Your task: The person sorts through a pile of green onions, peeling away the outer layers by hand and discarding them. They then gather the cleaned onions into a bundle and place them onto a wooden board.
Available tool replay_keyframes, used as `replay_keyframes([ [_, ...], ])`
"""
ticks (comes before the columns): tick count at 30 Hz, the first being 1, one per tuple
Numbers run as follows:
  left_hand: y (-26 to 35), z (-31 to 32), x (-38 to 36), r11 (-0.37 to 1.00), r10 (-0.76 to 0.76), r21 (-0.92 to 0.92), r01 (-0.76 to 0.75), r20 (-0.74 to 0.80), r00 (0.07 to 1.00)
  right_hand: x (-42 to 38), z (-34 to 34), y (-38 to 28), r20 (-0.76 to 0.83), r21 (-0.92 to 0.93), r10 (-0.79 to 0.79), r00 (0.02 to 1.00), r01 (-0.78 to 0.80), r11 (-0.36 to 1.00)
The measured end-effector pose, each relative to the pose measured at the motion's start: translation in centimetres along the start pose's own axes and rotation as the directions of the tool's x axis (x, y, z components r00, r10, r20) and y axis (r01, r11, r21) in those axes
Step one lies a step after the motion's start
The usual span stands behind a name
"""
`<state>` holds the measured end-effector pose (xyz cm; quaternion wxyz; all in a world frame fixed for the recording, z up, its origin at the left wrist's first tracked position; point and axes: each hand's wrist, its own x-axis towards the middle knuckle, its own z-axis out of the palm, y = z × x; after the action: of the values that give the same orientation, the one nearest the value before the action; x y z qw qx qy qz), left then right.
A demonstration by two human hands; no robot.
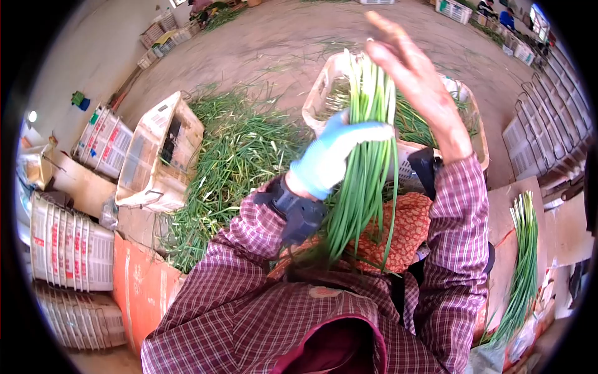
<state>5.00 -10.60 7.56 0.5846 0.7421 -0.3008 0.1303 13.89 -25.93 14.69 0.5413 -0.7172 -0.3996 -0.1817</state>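
Note:
My left hand [330,151], in a light blue and white glove, is wrapped round the middle of a bunch of chives [370,156]. The pale stem ends point up and away from me, and the green leaves hang down over my lap. My bare right hand [416,75] is raised beside the stem ends with its fingers stretched out, a little blurred by motion. Behind the bunch stands a pale plastic crate [316,103] with more greens in it. An orange patterned cloth [402,230] covers my lap under the leaf tips.
Loose green leaves [240,146] lie heaped on the floor to the left, against a tipped crate [140,165]. Stacked crates [71,243] stand at far left, others [548,118] at right. Another chive bunch [523,268] rests on a board at right. People sit far back.

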Motion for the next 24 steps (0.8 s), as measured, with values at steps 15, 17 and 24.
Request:
replay_keyframes([
  [15,-2.6,1.7,-1.5,0.753,-0.352,-0.465,0.466,0.314,0.882,-5.8,2.2,2.2,0.199,0.07,0.098,0.975,-0.114,0.991],
  [17,-3.7,-0.6,0.1,0.81,-0.245,-0.443,0.383,0.339,0.909,-5.6,1.8,1.6,0.116,0.201,0.11,0.987,-0.132,0.971],
  [24,2.8,-11.8,7.5,0.512,0.277,-0.855,-0.077,0.08,0.958,-10.2,5.7,2.7,0.155,-0.006,-0.108,0.982,0.11,0.994],
])
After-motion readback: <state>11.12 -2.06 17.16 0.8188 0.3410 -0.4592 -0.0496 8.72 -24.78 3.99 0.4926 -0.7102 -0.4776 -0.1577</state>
